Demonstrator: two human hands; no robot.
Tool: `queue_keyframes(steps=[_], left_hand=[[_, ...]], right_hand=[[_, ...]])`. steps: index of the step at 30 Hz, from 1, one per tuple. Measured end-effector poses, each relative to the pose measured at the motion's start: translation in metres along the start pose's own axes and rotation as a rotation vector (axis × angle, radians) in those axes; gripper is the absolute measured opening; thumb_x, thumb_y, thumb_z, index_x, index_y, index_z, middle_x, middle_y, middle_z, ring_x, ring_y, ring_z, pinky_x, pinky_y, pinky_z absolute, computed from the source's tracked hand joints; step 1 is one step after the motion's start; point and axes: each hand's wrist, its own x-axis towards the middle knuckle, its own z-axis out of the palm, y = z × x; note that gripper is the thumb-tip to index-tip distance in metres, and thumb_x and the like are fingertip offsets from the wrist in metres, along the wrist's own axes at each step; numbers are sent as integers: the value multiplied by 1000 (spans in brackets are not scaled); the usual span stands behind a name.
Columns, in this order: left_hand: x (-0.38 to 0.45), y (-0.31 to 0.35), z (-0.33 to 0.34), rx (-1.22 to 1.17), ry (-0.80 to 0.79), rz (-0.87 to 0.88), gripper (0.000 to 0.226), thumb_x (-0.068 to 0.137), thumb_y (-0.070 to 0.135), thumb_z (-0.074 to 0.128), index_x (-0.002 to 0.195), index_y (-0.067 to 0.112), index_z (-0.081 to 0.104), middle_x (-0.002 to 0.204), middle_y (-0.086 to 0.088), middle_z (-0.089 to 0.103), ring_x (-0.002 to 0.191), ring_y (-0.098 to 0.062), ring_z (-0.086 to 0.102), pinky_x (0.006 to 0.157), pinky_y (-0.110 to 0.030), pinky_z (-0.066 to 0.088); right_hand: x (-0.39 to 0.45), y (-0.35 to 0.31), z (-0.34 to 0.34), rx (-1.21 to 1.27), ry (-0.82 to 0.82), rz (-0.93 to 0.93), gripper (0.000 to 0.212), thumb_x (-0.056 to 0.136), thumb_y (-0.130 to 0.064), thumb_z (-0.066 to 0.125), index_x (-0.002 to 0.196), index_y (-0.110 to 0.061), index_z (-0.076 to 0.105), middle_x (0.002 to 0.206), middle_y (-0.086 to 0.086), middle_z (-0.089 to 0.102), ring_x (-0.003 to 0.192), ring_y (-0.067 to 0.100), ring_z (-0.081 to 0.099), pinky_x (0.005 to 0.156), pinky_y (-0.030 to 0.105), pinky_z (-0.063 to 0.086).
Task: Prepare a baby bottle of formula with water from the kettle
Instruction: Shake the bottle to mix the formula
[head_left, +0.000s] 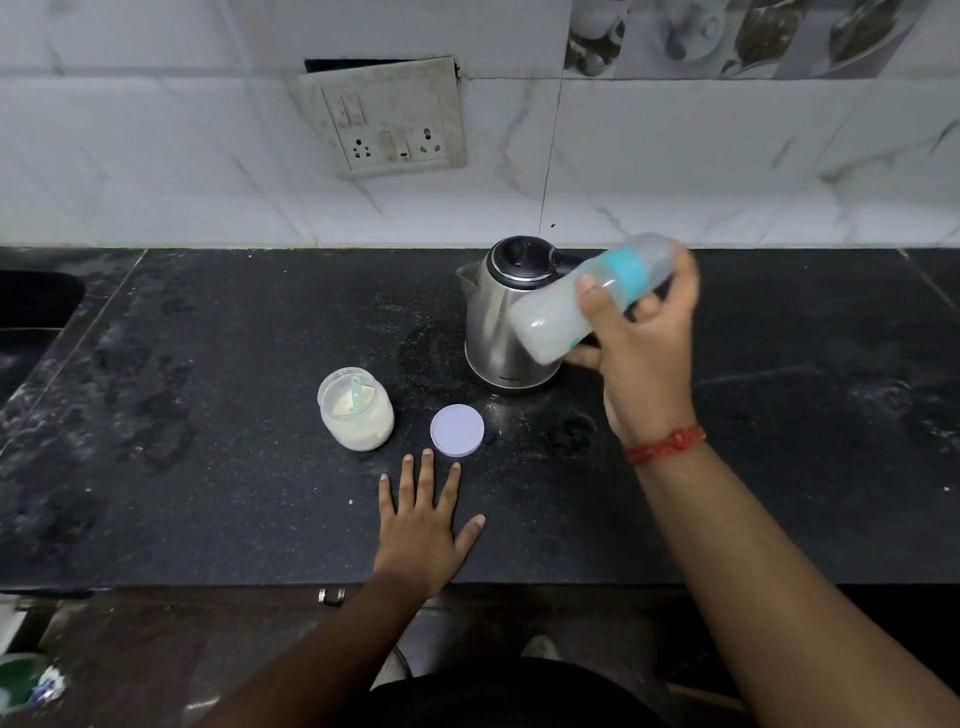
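The baby bottle (592, 296) is lifted clear of the dark stone counter (208, 467) and tipped almost onto its side, base toward the lower left, capped end toward the upper right. It is cloudy white with milky liquid, has a teal collar, and looks blurred. The right hand (641, 348) grips it, thumb across the front and fingers curled behind, directly in front of the steel electric kettle (501, 322), whose lid is shut. A red thread band (667, 444) circles that wrist.

The left hand (423, 525) lies flat on the counter, fingers straight and spread, holding nothing, its fingertips just short of the round pale lilac lid (457, 430).

One bottle, one kettle, one lid, and one open formula jar (356, 413) with a single green scoop (356, 395) standing in the powder. The jar sits just left of the lid, apart from it.

The counter's front edge runs beneath the left wrist; a sink (31, 317) cuts in at far left. Bare counter stretches wide left of the jar and right of the kettle. A switch-and-socket plate (384, 117) hangs tilted on the tiled wall.
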Motion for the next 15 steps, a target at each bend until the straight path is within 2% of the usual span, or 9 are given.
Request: queue_keyframes(steps=[2, 5, 6, 9, 13, 15], left_hand=[[0, 1, 0, -2, 4, 4, 82, 99, 75, 12, 159, 23, 33, 167, -18, 26, 155, -41, 21, 120, -66, 16], [0, 0, 0, 1, 14, 12, 82, 99, 75, 13, 159, 23, 33, 167, -18, 26, 155, -41, 21, 120, -65, 14], [0, -1, 0, 5, 15, 10, 82, 99, 75, 13, 159, 23, 34, 167, -19, 27, 155, -42, 22, 119, -65, 13], [0, 1, -1, 4, 10, 6, 82, 99, 75, 13, 159, 23, 34, 167, -19, 27, 155, -41, 21, 120, -65, 13], [0, 0, 0, 2, 9, 8, 81, 99, 74, 14, 159, 23, 35, 167, -19, 28, 155, -42, 23, 119, -65, 14], [1, 1, 0, 2, 8, 4, 82, 99, 74, 13, 158, 23, 37, 166, -19, 29, 154, -42, 24, 119, -65, 15]], right_hand=[[2, 0, -1, 56, 69, -8, 73, 90, -16, 74, 145, -27, 28, 125, 15, 61, 98, 17, 71, 65, 50, 63], [-6, 6, -2, -75, -117, 26, 76, 87, -10, 77, 146, -30, 32, 123, 9, 65, 104, 23, 72, 64, 42, 62], [-6, 6, -3, -69, -99, 28, 76, 87, -11, 77, 146, -29, 33, 124, 9, 65, 104, 23, 72, 64, 41, 62], [-2, 8, -6, 57, 97, 22, 70, 91, -18, 73, 145, -25, 29, 125, 15, 62, 97, 18, 72, 64, 44, 62], [-7, 15, -7, -102, -104, 56, 75, 88, -11, 76, 146, -31, 33, 119, 6, 67, 100, 20, 72, 63, 43, 62], [-3, 12, -11, -9, 18, 50, 68, 91, -14, 74, 144, -29, 33, 118, 9, 66, 97, 17, 73, 61, 40, 61]])
